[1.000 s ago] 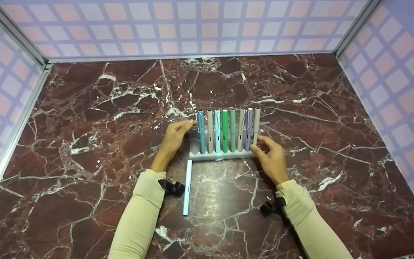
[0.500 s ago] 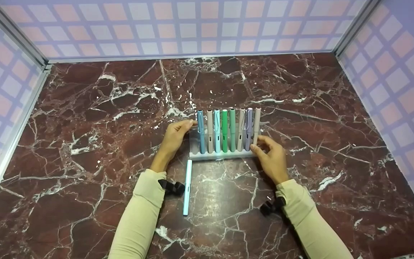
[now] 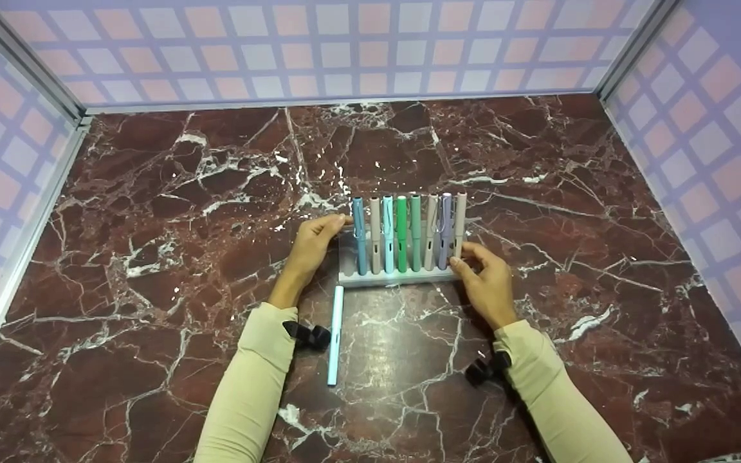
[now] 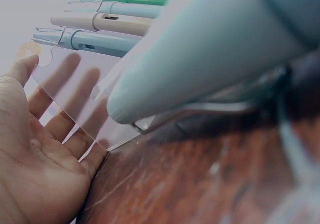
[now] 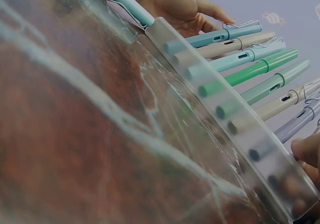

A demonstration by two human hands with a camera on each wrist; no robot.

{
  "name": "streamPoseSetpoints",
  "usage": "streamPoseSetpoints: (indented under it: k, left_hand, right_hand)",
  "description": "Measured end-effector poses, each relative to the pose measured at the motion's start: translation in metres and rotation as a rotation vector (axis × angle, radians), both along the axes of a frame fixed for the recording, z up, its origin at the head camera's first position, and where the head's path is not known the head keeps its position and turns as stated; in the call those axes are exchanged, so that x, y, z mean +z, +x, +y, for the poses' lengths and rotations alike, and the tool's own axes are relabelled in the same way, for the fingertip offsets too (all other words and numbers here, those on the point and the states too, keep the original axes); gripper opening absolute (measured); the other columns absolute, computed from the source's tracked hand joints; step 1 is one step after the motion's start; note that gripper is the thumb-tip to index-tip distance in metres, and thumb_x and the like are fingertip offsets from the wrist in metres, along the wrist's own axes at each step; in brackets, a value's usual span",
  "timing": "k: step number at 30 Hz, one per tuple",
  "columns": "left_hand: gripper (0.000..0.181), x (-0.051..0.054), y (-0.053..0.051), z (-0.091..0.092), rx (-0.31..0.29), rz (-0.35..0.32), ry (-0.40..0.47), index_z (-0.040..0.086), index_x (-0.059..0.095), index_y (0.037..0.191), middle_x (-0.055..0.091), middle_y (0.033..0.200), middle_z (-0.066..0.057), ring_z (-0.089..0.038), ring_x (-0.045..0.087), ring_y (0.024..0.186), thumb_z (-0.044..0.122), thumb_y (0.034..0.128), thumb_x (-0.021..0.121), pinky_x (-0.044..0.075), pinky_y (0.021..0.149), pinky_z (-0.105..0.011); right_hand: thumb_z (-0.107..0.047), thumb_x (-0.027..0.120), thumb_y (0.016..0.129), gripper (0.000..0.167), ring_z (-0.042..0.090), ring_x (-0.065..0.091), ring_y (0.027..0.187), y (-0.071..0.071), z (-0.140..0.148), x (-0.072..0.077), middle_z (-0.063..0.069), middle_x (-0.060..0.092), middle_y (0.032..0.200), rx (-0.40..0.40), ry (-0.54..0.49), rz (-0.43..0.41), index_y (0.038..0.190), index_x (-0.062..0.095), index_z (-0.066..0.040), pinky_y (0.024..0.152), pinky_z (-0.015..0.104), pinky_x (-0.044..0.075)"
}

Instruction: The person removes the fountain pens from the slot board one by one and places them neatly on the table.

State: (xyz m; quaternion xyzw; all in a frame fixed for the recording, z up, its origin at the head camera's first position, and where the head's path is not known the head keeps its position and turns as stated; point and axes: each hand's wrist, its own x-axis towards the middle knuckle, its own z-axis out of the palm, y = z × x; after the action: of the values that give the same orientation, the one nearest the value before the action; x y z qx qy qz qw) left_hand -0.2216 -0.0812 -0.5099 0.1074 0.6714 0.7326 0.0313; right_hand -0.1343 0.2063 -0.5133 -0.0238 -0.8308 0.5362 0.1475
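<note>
Steadying the pen holder (image 3: 399, 280) on the marbled table (image 3: 119, 373) seems the step in hand, the left hand (image 3: 311, 247) loosely spread against one end, the right hand (image 3: 487, 280), partly hidden, probably pinching the other, and the next move should call for even pressure.

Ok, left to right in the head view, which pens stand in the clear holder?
Blue pen, beige pen, light-blue pen, bright green pen, muted green pen, second beige pen, purple pen, third beige pen.
</note>
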Motion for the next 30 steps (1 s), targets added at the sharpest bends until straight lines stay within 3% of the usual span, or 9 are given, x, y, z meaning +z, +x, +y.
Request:
streamPoseSetpoints:
  k: [5, 12, 20, 30]
  left_hand:
    - [0.024, -0.001, -0.001, 0.0, 0.003, 0.004, -0.013, -0.011, 0.069, 0.107, 0.075, 0.107, -0.014, -0.045, 0.061, 0.112, 0.005, 0.1008, 0.052, 0.045, 0.106, -0.046]
    - [0.025, -0.001, -0.001, 0.0, 0.007, 0.007, -0.021, -0.01, 0.07, 0.107, 0.074, 0.11, -0.018, -0.044, 0.062, 0.112, 0.005, 0.1005, 0.052, 0.047, 0.104, -0.043]
    - [0.025, -0.002, 0.002, -0.002, 0.021, -0.004, -0.015, -0.01, 0.071, 0.107, 0.075, 0.109, -0.016, -0.025, 0.066, 0.108, 0.005, 0.1, 0.053, 0.045, 0.105, -0.039]
    - [0.025, 0.0, 0.001, -0.001, -0.005, 0.007, -0.015, -0.01, 0.07, 0.108, 0.075, 0.108, -0.014, -0.042, 0.062, 0.11, 0.007, 0.1007, 0.053, 0.048, 0.102, -0.043]
  right_hand:
    - [0.001, 0.07, 0.09, 0.019, 0.011, 0.065, 0.076, 0.001, 0.0, 0.001, 0.016, 0.075, 0.096, -0.005, -0.058, -0.008, 0.11, 0.072, 0.002, 0.068, 0.017, 0.05]
    - [0.007, 0.062, 0.093, 0.029, 0.03, 0.073, 0.086, -0.001, 0.003, 0.001, 0.027, 0.072, 0.101, -0.004, -0.251, 0.043, 0.122, 0.065, 0.007, 0.075, 0.021, 0.057]
    - [0.016, 0.057, 0.091, 0.03, 0.024, 0.073, 0.083, -0.004, 0.006, -0.001, 0.036, 0.066, 0.106, -0.036, -0.444, 0.075, 0.121, 0.06, 0.016, 0.079, 0.028, 0.059]
    - [0.014, 0.059, 0.09, 0.027, 0.015, 0.069, 0.086, -0.006, 0.011, 0.001, 0.035, 0.066, 0.112, -0.134, -0.415, 0.032, 0.116, 0.065, 0.015, 0.073, 0.019, 0.056]
